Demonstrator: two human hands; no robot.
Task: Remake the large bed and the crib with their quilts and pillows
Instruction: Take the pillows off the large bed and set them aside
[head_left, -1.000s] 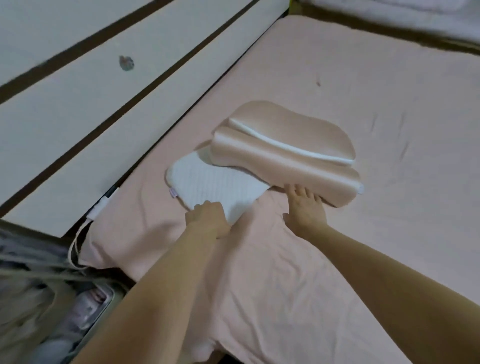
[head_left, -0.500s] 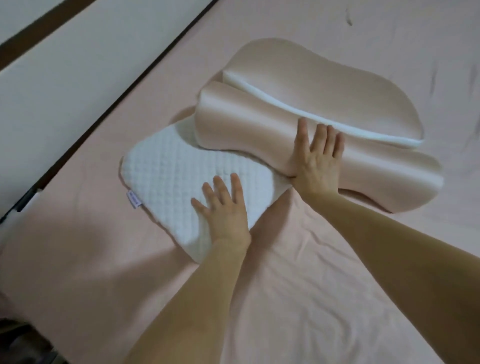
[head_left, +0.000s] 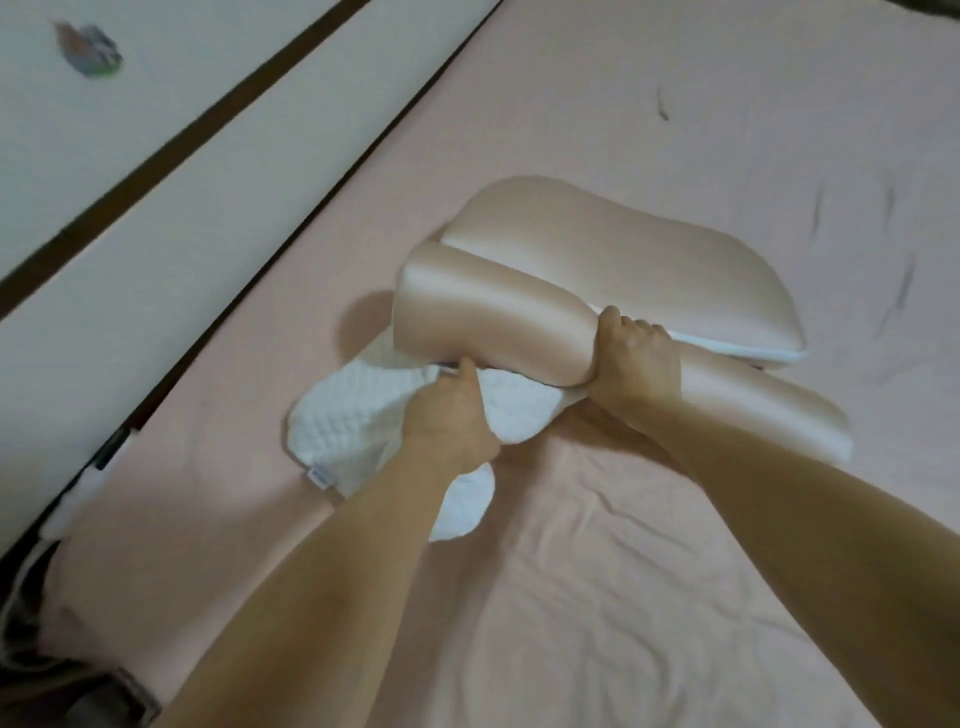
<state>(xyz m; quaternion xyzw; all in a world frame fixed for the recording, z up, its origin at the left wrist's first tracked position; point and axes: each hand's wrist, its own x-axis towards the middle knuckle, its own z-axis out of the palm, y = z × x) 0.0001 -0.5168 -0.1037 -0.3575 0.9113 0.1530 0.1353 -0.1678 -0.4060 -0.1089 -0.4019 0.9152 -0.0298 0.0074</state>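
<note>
Left hand (head_left: 449, 415) clutches the white quilted foam pillow (head_left: 353, 421); right hand (head_left: 636, 358) squeezes the contoured satin-pink pillow (head_left: 597, 275) lying on it, mid pink-sheeted bed (head_left: 649, 597). Best lift pink, slide white clear.

- The bed (head_left: 675, 597) fills most of the view, covered by a pink sheet (head_left: 597, 130), smooth toward the far side and creased nearer the camera.
- A white quilted pillow (head_left: 353, 415) lies directly on the sheet, near the bed's left edge, a small tag at its near-left corner.
- A tan contoured pillow (head_left: 597, 260) lies just beyond it, its left end overlapping the white pillow's far edge and its right end on the sheet.
- A few dark specks mark the sheet at the far right.
</note>
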